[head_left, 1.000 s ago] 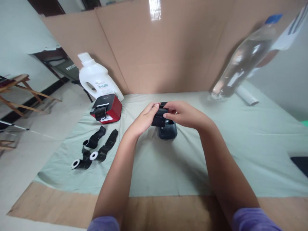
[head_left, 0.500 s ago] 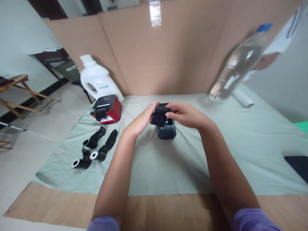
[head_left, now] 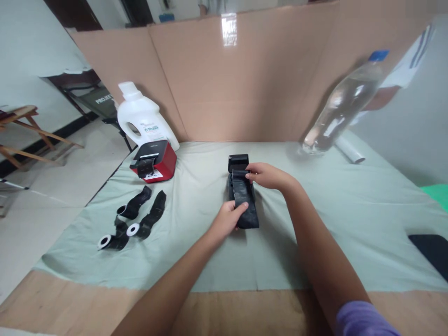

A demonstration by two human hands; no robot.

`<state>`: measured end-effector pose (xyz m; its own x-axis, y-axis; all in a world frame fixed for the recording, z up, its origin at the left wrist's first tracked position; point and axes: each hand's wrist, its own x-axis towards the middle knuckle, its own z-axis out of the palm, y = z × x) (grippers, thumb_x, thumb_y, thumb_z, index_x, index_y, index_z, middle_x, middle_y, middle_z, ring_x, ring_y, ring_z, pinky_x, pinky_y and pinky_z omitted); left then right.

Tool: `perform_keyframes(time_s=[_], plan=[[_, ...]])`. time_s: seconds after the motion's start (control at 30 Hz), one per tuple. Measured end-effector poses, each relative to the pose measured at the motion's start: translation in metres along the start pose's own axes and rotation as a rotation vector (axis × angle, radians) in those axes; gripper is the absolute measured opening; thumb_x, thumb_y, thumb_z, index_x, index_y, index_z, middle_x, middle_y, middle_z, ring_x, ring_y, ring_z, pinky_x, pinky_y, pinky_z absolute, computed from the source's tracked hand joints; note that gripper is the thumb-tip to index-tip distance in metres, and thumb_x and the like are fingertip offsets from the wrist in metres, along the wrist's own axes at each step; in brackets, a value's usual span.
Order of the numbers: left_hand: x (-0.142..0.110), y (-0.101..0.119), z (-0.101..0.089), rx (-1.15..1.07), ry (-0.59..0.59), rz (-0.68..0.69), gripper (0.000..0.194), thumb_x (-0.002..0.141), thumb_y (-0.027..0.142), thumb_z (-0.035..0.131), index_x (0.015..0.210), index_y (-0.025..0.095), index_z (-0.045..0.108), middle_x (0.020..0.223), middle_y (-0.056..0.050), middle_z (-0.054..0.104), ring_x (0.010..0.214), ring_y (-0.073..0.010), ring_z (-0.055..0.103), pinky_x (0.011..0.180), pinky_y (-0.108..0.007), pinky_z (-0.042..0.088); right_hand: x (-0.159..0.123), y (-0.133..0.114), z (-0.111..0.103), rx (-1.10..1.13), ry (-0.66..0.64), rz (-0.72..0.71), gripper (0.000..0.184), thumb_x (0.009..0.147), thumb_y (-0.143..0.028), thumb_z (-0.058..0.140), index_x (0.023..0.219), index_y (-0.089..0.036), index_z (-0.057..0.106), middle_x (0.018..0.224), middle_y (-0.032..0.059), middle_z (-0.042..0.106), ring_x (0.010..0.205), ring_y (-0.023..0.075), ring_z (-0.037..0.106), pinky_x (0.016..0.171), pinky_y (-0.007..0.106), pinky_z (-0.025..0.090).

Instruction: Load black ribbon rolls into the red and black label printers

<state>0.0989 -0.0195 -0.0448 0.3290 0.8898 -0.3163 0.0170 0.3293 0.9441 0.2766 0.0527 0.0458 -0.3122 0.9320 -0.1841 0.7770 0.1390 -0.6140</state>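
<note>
A small dark printer (head_left: 238, 161) stands mid-table with its lid raised. Over it lies a roll of black paper (head_left: 245, 193), its loose strip stretched toward me past the printer's front. My left hand (head_left: 227, 218) pinches the strip near its free end, thumb on top. At the roll's right end, my right hand (head_left: 263, 174) has thumb and fingers closed on it, at the printer's opening. The roll and strip cover most of the printer's body, so how deep the roll sits cannot be seen.
A red and black printer (head_left: 156, 161) stands at left before a white jug (head_left: 145, 112). Several black rolls (head_left: 135, 231) lie nearer. At right are a large water bottle (head_left: 345, 105), a white tube (head_left: 351, 150) and a dark flat object (head_left: 430, 254). Cardboard (head_left: 245, 93) walls the back.
The roll has come down from above onto the printer's opening. My left hand has moved toward me, drawing the strip out, while my right hand stays near the roll.
</note>
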Motion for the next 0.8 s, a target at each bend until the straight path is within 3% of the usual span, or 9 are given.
perform_keyframes(time_s=[0.1, 0.53, 0.7, 0.8], plan=[[-0.004, -0.016, 0.004, -0.035, -0.035, -0.030, 0.049, 0.075, 0.065, 0.073, 0.073, 0.019, 0.056, 0.056, -0.002, 0.062, 0.040, -0.0113, 0.053, 0.037, -0.022, 0.027, 0.009, 0.003, 0.012, -0.121, 0.042, 0.053, 0.018, 0.097, -0.020, 0.052, 0.097, -0.016, 0.069, 0.096, 0.0094, 0.074, 0.084, 0.0201, 0.065, 0.073, 0.027, 0.044], [-0.001, -0.013, 0.000, -0.128, -0.102, -0.011, 0.045, 0.079, 0.058, 0.070, 0.073, 0.018, 0.053, 0.057, -0.004, 0.065, 0.041, -0.0075, 0.052, 0.036, -0.018, 0.026, 0.030, 0.015, 0.038, -0.229, 0.168, 0.100, 0.034, 0.094, -0.017, 0.054, 0.124, -0.016, 0.071, 0.123, 0.0150, 0.073, 0.113, 0.0279, 0.067, 0.090, 0.032, 0.047], [0.001, -0.012, -0.002, -0.151, -0.094, -0.041, 0.041, 0.081, 0.054, 0.069, 0.074, 0.019, 0.049, 0.057, -0.002, 0.066, 0.041, -0.0074, 0.052, 0.036, -0.017, 0.027, 0.031, 0.013, 0.046, -0.264, 0.267, 0.199, 0.034, 0.089, -0.021, 0.061, 0.122, -0.020, 0.069, 0.120, 0.0139, 0.074, 0.108, 0.0302, 0.068, 0.083, 0.035, 0.049], [0.000, -0.011, -0.001, -0.139, -0.100, -0.043, 0.037, 0.085, 0.050, 0.066, 0.074, 0.018, 0.050, 0.057, -0.002, 0.065, 0.041, -0.0070, 0.052, 0.036, -0.016, 0.027, 0.031, 0.012, 0.049, -0.269, 0.313, 0.218, 0.026, 0.087, -0.022, 0.063, 0.111, -0.023, 0.071, 0.111, 0.0112, 0.075, 0.100, 0.0293, 0.069, 0.077, 0.034, 0.049]])
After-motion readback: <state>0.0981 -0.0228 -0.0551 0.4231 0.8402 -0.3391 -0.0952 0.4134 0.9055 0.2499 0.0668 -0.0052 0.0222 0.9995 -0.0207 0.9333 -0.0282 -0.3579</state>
